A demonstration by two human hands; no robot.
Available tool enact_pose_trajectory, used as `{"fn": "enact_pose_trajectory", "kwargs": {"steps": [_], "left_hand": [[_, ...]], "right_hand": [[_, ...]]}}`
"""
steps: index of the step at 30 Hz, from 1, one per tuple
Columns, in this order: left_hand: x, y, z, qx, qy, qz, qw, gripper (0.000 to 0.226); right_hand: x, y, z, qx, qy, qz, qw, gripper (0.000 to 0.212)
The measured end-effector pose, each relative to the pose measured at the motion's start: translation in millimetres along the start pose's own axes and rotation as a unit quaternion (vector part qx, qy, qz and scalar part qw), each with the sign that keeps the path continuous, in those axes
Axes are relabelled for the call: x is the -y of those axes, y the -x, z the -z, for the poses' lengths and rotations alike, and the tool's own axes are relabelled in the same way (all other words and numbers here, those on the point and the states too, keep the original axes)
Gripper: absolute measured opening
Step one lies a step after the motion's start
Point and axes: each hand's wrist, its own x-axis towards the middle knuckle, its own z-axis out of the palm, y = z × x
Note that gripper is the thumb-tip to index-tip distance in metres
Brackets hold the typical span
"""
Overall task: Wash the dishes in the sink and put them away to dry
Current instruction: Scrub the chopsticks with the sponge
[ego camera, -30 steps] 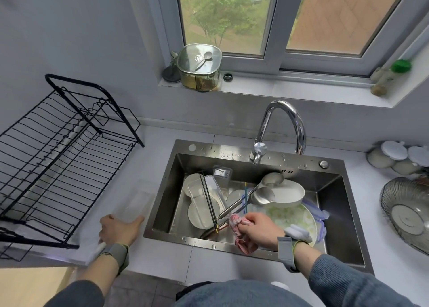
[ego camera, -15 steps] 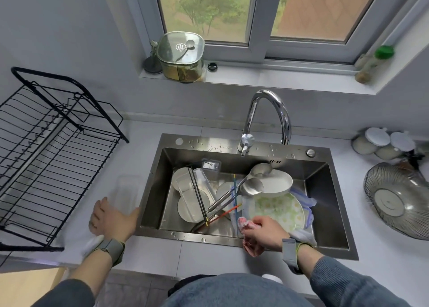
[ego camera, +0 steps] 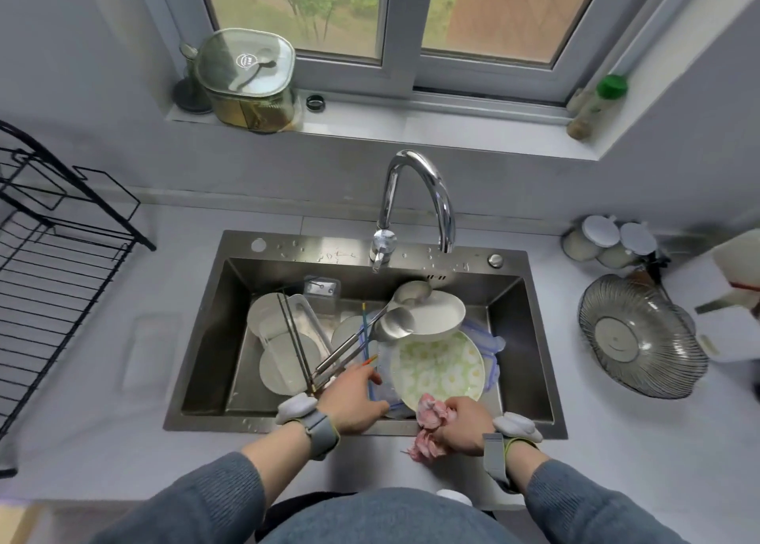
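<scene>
Left hand [ego camera: 353, 399] now over sink [ego camera: 214, 296] (off the counter), right hand [ego camera: 462, 424] gripping cloth [ego camera: 427, 414]

Soft, even daylight enters through the window [ego camera: 382, 13] at the top of the frame. Shadows are faint. The tap [ego camera: 415, 198] shows glare. Edges bend strongly and blur slightly.

Plate [ego camera: 436, 370]: white, pale green floral print. Cloth [ego camera: 427, 414]: pink. Drying rack [ego camera: 61, 263]: black wire. Sink [ego camera: 230, 288]: dark steel.

Grey-blue knit sleeves [ego camera: 214, 498], grey wrist straps [ego camera: 318, 430] with white pods [ego camera: 294, 407]
</scene>
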Motion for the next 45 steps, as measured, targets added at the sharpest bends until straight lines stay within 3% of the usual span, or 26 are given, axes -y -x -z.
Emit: {"fn": "enact_pose_trajectory", "kwargs": {"steps": [6,10,13,17,21,26,31,37,40,45], "left_hand": [[-18.1,-25.9,-14.9,0.008,0.030,0.049,0.998,0.061],[-30.8,-44.2,-19.1,-0.004,0.050,0.081,0.995,0.064],[-35.7,-51.0,-19.8,-0.031,0.054,0.087,0.994,0.060],[-23.1,-53.6,-9.2,-0.133,0.036,0.118,0.983,0.052],[21.3,-48.4,16.0,-0.208,-0.093,0.192,0.955,0.048],[54.1,-55.4,17.1,-0.083,-0.159,0.208,0.961,0.047],[41.4,-81.0,15.1,-0.063,-0.095,0.254,0.961,0.039],[14.2,-81.8,46.0,-0.087,-0.091,0.133,0.983,0.031],[9.3,-78.9,61.5,-0.052,-0.044,0.083,0.994,0.028],[-8.1,-66.1,88.5,0.046,0.104,0.151,0.982,0.045]], "right_hand": [[-28.0,-4.0,29.5,-0.010,0.014,-0.011,1.000,0.012],[-44.7,-14.6,49.4,-0.021,0.005,-0.016,1.000,0.024],[-48.2,-21.2,61.3,-0.013,-0.003,-0.017,1.000,0.012],[-53.0,-36.9,76.7,-0.002,-0.004,0.000,1.000,0.008],[-45.7,-50.5,87.7,0.018,0.012,0.031,0.999,0.004],[-30.9,-59.9,91.7,0.033,0.014,0.060,0.998,0.004],[-20.5,-56.1,89.8,0.028,-0.008,0.066,0.997,0.016],[-23.1,-44.1,81.5,0.016,-0.024,0.064,0.998,0.007],[-25.3,-37.3,76.4,0.016,-0.031,0.052,0.998,0.009],[-22.3,-23.7,66.7,0.011,-0.056,0.042,0.997,0.014]]}}
